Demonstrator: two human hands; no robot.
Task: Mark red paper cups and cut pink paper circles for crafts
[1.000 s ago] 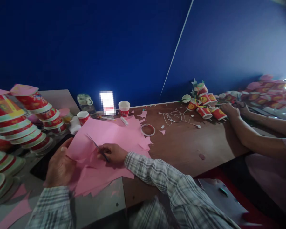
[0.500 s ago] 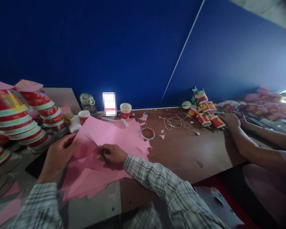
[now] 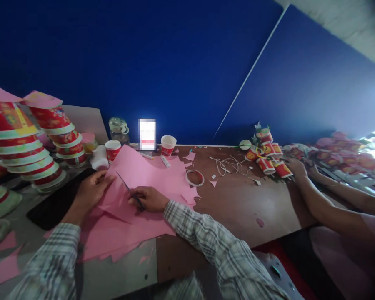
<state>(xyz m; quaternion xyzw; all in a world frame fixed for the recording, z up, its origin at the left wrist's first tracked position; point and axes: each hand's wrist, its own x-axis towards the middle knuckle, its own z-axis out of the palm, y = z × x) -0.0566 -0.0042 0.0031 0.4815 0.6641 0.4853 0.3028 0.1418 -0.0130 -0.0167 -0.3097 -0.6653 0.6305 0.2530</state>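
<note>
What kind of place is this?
It looks like a crafts table, maybe in a workshop: there are sheets of pink paper, what look like scissors in the right hand, and stacks of red cups.

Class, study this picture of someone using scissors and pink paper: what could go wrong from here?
The scissors in the right hand point up toward the left hand, which grips the raised pink sheet, so a slip might nick its fingers.

Other pink sheets lie beneath, so the blades could catch one of those too.

Leaning paper-cup stacks stand beyond the left hand; a bump might topple them.
</note>
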